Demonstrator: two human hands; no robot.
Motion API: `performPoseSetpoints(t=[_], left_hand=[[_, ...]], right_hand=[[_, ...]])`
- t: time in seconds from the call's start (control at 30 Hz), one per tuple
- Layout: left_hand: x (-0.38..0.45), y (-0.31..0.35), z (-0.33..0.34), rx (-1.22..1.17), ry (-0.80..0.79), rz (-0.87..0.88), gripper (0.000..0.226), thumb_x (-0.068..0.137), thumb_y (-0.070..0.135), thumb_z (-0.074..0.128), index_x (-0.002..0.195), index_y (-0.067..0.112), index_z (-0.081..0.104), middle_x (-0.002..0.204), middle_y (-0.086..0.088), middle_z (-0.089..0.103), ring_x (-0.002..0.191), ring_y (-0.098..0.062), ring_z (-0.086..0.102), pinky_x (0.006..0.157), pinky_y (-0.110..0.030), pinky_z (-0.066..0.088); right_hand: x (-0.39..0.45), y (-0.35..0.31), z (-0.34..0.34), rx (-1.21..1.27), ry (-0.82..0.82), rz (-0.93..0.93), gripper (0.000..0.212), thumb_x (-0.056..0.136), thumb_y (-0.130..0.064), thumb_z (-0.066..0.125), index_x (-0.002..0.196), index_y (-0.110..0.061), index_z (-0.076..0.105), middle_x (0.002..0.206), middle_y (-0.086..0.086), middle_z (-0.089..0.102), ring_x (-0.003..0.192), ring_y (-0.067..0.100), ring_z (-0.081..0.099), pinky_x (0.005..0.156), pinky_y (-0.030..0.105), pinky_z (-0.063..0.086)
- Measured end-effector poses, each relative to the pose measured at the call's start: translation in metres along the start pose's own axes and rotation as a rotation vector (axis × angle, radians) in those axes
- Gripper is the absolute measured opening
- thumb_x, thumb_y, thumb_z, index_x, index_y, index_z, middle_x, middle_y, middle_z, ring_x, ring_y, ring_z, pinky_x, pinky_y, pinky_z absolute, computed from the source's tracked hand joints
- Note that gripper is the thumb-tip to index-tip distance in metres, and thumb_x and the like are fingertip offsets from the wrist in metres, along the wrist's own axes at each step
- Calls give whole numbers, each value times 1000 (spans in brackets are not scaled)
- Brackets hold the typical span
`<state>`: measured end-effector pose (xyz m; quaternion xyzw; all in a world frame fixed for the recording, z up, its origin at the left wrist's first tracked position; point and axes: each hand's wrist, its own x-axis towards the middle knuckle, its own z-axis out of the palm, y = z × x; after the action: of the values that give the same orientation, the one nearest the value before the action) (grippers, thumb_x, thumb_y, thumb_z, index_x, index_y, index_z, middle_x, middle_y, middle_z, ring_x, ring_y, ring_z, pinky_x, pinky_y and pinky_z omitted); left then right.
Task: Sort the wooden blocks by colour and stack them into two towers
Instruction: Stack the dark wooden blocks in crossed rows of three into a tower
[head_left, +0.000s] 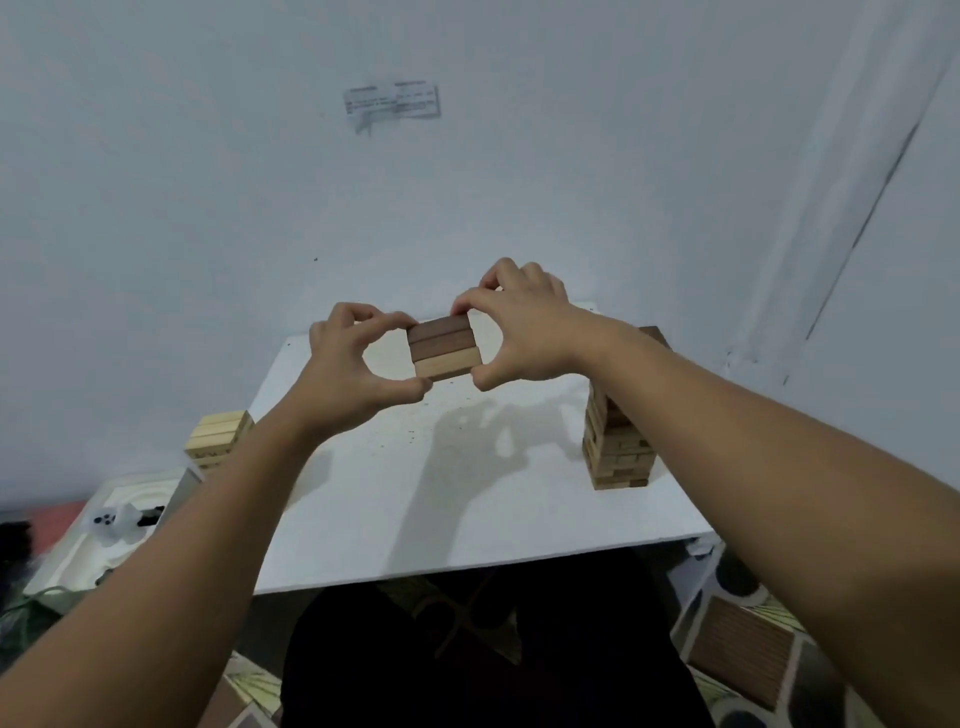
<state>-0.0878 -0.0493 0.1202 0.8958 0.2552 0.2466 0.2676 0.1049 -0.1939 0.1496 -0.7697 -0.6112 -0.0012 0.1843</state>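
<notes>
Head view: both hands hold a flat layer of three smooth rectangular wooden blocks above the white table, two dark brown and one pale. Left hand pinches its left edge between thumb and curled fingers; right hand pinches the right edge. A pale-block tower stands at the table's left, a taller mixed tower at its right.

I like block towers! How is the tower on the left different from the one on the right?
The left tower shows only pale blocks, while the right tower has a dark block at its top above pale ones. The left tower stands at the table's left edge, partly hidden by an arm; the right tower stands near the right edge and rises higher in view. Both are wooden blocks stacked in layers.
</notes>
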Motion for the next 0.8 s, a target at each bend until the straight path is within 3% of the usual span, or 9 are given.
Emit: performPoseSetpoints(t=[0.07, 0.23, 0.4, 0.67, 0.8], left_hand=[[9, 14, 8, -5, -9, 26, 61, 68, 42, 87, 124, 47, 64, 127, 11, 40, 127, -7, 26, 87, -8, 28], [29, 52, 36, -31, -69, 74, 55, 78, 29, 88, 126, 43, 65, 129, 9, 41, 126, -7, 26, 80, -8, 31], [42, 83, 68, -78, -148, 97, 63, 66, 50, 78, 127, 43, 65, 129, 8, 43, 127, -9, 27, 98, -24, 29], [56, 108, 102, -115, -247, 94, 59, 66, 55, 78, 123, 46, 66, 129, 8, 47, 135, -14, 32, 104, -35, 34], [57, 110, 108, -119, -283, 74, 56, 65, 56, 79, 119, 48, 67, 130, 8, 48, 136, -17, 34, 107, -39, 38]], right_hand=[[-9, 11, -12, -14, 12, 27, 65, 73, -47, 76, 133, -43, 51, 127, -7, 33, 119, 19, 27, 106, 30, 15], [-38, 47, -37, 31, 0, 135, 65, 74, -45, 74, 134, -48, 50, 129, -8, 34, 122, 18, 27, 104, 33, 20], [-66, 82, -53, 72, -30, 247, 66, 77, -42, 74, 137, -50, 48, 133, -5, 34, 126, 20, 27, 98, 36, 24], [-95, 124, -61, 223, -62, 339, 65, 76, -40, 76, 135, -53, 50, 136, -6, 34, 131, 20, 27, 105, 43, 34], [-101, 133, -56, 314, -86, 350, 65, 74, -41, 75, 133, -54, 52, 133, -8, 35, 129, 15, 26, 96, 40, 33]])
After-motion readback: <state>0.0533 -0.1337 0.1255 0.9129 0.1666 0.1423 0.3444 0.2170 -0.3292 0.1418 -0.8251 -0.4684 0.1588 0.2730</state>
